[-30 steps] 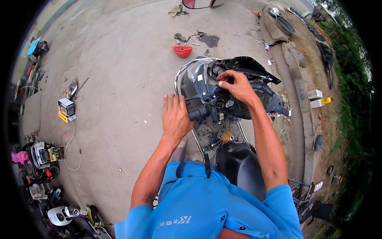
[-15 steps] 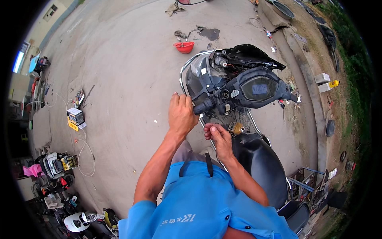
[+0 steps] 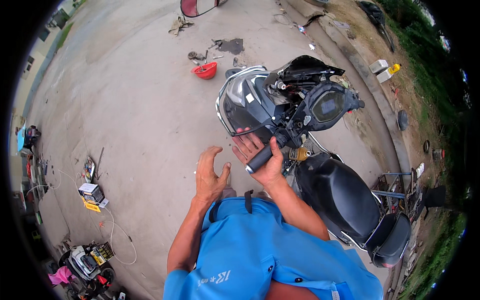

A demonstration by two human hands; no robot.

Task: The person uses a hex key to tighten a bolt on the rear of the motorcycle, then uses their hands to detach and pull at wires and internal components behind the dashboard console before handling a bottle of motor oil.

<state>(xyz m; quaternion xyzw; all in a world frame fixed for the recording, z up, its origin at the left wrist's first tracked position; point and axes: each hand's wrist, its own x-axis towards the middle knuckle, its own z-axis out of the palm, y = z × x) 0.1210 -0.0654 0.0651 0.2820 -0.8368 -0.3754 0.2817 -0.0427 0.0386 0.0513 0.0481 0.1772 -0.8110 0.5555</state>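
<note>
An electric scooter, with a black seat (image 3: pixel 330 192) and a dashboard display (image 3: pixel 327 106), stands in front of me and to the right. Its black left handlebar grip (image 3: pixel 262 156) points back toward me. Beneath that grip lies my right hand (image 3: pixel 271 172), palm up. Its fingers stretch out past one side and the thumb rises along the other, so the hand is not wrapped round it. My left hand (image 3: pixel 209 176) is apart from the scooter, left of the grip, empty, with thumb and curved fingers spread. An amber bottle (image 3: pixel 300 153) stands by the seat's front.
A red bowl-shaped container (image 3: pixel 205 71) sits on the concrete ahead, near loose tools and a dark stain (image 3: pixel 231 46). Boxes (image 3: pixel 92 194) and a pale hose (image 3: pixel 131 239) lie at left. A kerb (image 3: pixel 372 82) with white-and-yellow containers (image 3: pixel 389 73) runs along the right.
My left hand has come off the handlebar grip and drawn back to the left, opening. My right hand has moved up under the grip and unfolded. The grip has swung toward me.
</note>
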